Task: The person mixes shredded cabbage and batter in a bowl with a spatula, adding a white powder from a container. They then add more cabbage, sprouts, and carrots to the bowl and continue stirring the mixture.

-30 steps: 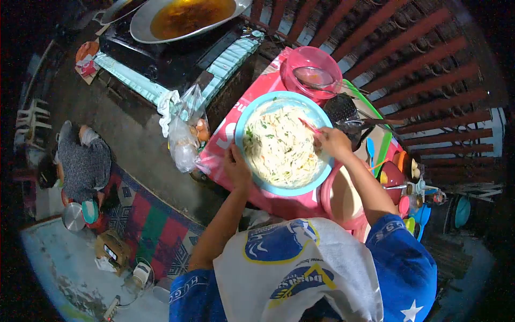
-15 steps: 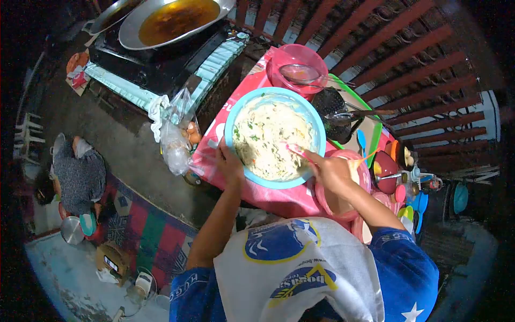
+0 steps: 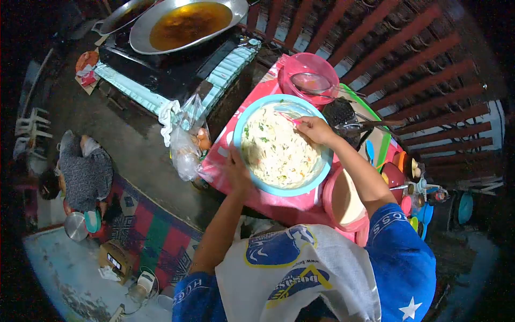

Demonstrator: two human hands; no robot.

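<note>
A light blue bowl (image 3: 319, 182) stands on the red patterned tablecloth (image 3: 268, 203), holding a pale batter mixture (image 3: 279, 153) with green bits. My right hand (image 3: 316, 130) is closed round the handle of a pink utensil (image 3: 292, 120) at the bowl's upper right; the utensil's lower end is hidden in the mixture. Against the bowl's left rim rests my left hand (image 3: 237, 169), its fingers wrapped at the outer wall. Right of the bowl, under my right forearm, sits a pink tub (image 3: 335, 206) with pale contents.
A pan of oil (image 3: 190, 26) sits on a black stove (image 3: 161, 70) at the upper left. Eggs (image 3: 203, 140) and plastic bags lie beside the table. A pink basin (image 3: 308, 64) with a strainer and a green-edged tray (image 3: 383, 147) are behind. Another person (image 3: 86, 174) crouches at far left.
My right hand has moved up and away with the pink utensil, from the bowl's lower right to its upper right. My left hand stays at the rim. The whole view has shifted slightly.
</note>
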